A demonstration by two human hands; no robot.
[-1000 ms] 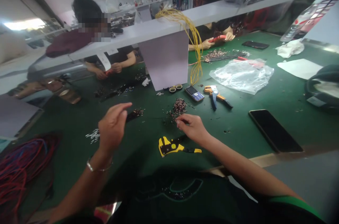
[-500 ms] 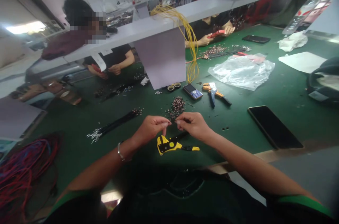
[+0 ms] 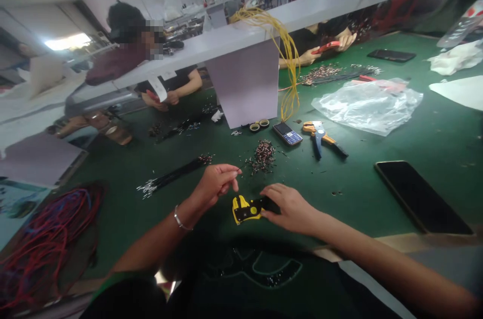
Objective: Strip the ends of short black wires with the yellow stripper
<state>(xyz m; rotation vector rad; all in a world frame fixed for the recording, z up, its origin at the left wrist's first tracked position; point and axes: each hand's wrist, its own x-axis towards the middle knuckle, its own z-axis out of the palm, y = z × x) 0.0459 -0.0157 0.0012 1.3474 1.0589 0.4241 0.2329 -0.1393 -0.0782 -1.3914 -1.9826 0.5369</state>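
Observation:
My right hand [image 3: 289, 208] is closed round the handles of a yellow and black wire stripper [image 3: 244, 209] that lies on the green table [image 3: 377, 148]. My left hand [image 3: 217, 183] hovers just left of it, thumb and forefinger pinched on a thin short wire whose tip points at a heap of small metal terminals [image 3: 263, 155]. A bundle of black wires with metal ends [image 3: 177, 175] lies to the left of that hand.
On the table lie a dark phone [image 3: 422, 197], a keypad phone [image 3: 287, 134], an orange and blue stripper [image 3: 320, 135], a clear plastic bag [image 3: 368, 103] and yellow wires [image 3: 289, 62] hanging from a white shelf [image 3: 241, 37]. Red and blue wires [image 3: 45, 238] pile at left. Other people work opposite.
My left hand came in from the left to meet the right, then stayed pinched on the wire. My right hand dropped from the pinch onto the stripper's handles. The view shifted slightly.

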